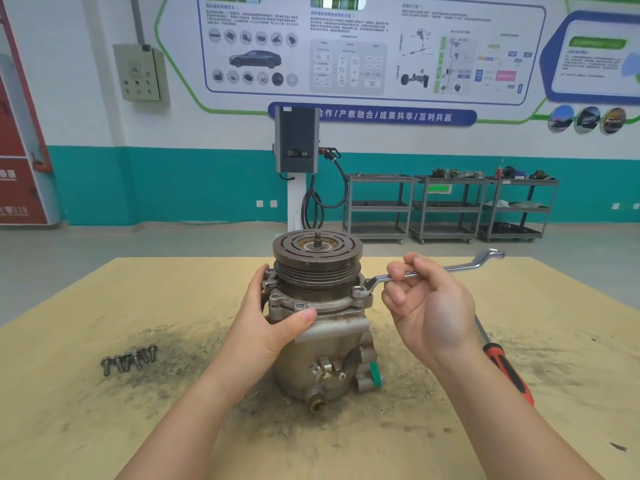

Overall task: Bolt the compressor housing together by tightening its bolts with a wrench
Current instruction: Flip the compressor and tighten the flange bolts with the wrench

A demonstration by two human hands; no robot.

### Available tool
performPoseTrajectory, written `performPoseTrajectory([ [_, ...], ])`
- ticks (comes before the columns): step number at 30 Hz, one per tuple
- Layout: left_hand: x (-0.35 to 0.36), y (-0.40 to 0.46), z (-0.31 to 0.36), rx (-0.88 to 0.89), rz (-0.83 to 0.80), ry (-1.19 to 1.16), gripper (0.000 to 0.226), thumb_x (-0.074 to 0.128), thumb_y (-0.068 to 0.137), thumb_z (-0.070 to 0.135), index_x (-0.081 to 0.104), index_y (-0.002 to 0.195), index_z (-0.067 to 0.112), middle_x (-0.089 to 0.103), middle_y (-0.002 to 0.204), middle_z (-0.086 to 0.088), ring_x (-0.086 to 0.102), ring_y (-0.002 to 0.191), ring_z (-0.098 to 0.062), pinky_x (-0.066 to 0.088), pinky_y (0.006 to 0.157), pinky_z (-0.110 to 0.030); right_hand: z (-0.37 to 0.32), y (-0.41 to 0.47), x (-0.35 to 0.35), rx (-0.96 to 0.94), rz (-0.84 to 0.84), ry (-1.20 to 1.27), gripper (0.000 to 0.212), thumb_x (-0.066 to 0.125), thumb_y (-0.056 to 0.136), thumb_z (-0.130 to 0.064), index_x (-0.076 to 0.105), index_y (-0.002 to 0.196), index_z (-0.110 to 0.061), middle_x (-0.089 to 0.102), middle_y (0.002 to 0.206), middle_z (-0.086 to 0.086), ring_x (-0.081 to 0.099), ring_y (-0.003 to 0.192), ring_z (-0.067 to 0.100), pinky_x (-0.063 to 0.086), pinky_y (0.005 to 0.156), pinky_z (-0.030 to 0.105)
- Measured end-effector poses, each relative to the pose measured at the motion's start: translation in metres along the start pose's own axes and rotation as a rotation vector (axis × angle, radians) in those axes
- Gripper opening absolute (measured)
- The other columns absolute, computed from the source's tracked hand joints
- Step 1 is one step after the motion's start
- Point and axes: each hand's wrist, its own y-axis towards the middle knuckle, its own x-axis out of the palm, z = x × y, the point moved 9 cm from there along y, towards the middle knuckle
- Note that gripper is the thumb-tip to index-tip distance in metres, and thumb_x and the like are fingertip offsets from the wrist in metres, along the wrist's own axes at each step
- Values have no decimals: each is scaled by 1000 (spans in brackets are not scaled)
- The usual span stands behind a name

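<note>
While compressor [320, 327] stands upright at tabletop [104, 427] centre, left hand [273, 317] grips its upper housing; right hand [429, 306] pinches wrench [429, 271], ring end on right-side bolt [360, 291]; loose bolts [128, 360] lie left; screwdriver [505, 368] lies right.

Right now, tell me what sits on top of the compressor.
On top of the compressor sits a grooved pulley with a threaded shaft stub at its centre. The pulley hides the housing face beneath it.

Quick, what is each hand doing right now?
Left hand: fingers curled round the compressor housing, holding it.
Right hand: fingers pinch the wrench, whose ring end is on a bolt.
</note>
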Motion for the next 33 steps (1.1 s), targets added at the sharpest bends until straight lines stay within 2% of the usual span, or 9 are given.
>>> performPoseTrajectory([
  [5, 0, 0, 1, -1, 4, 16, 123, 76, 49, 71, 21, 154, 38, 47, 147, 14, 47, 133, -9, 38, 116, -45, -3, 6, 0, -36, 10, -114, 18, 29, 98, -3, 46, 94, -9, 51, 57, 4, 37, 38, 14, 25, 41, 22],
  [9, -2, 2, -1, 9, 28, 10, 123, 77, 49, 71, 23, 154, 38, 49, 145, 15, 49, 131, -6, 39, 115, -43, -12, -35, -1, -496, 91, -233, 19, 36, 95, -9, 52, 89, -16, 59, 62, 4, 45, 46, 17, 35, 45, 22],
  [13, -2, 5, -5, 21, 29, -50, 127, 86, 44, 71, 28, 152, 38, 57, 140, 10, 57, 126, -7, 42, 113, -44, 6, -97, 59, -1093, -155, -985, 24, 46, 98, -17, 68, 90, -13, 65, 82, 2, 60, 74, 16, 48, 69, 22],
  [15, -1, 5, -7, 17, 18, -67, 130, 88, 38, 74, 29, 149, 43, 61, 136, 10, 60, 123, -8, 45, 109, -43, 19, -102, 75, -1160, -235, -1221, 25, 50, 97, -17, 69, 89, -2, 65, 88, 6, 61, 81, 20, 48, 76, 26],
  [17, -1, 6, -7, 30, 19, -56, 133, 86, 36, 78, 28, 151, 41, 59, 137, 14, 60, 119, 0, 49, 101, -25, 6, -98, 77, -1155, -240, -1160, 27, 45, 101, -20, 66, 93, -5, 64, 86, 5, 60, 79, 14, 47, 76, 20],
  [20, -2, 6, -5, 38, 8, -21, 132, 81, 43, 79, 23, 154, 38, 51, 138, 24, 53, 113, 18, 44, 80, 1, -33, -78, 56, -923, -159, -694, 13, 36, 99, -17, 48, 96, -22, 62, 75, 1, 53, 61, 7, 43, 62, 14],
  [24, -1, 4, -4, 32, 5, -10, 122, 77, 50, 69, 21, 154, 39, 50, 141, 21, 52, 118, 13, 43, 89, -8, -24, -35, 15, -386, 40, -236, 17, 32, 98, -2, 41, 94, -17, 60, 60, 5, 45, 45, 16, 32, 46, 23],
  [28, -1, 3, -2, 32, 11, -14, 122, 77, 50, 68, 22, 154, 38, 51, 142, 18, 53, 125, 2, 42, 104, -25, -4, -9, 0, -82, 90, -37, 19, 29, 96, 2, 41, 91, -13, 54, 56, 6, 39, 41, 15, 26, 44, 23],
  [33, -2, 3, -3, 31, 20, -18, 120, 77, 50, 67, 23, 153, 39, 52, 140, 20, 54, 121, 8, 44, 97, -15, 0, -19, -9, -216, 136, -49, 18, 30, 96, -2, 43, 90, -13, 51, 60, 5, 39, 44, 17, 28, 43, 23],
])
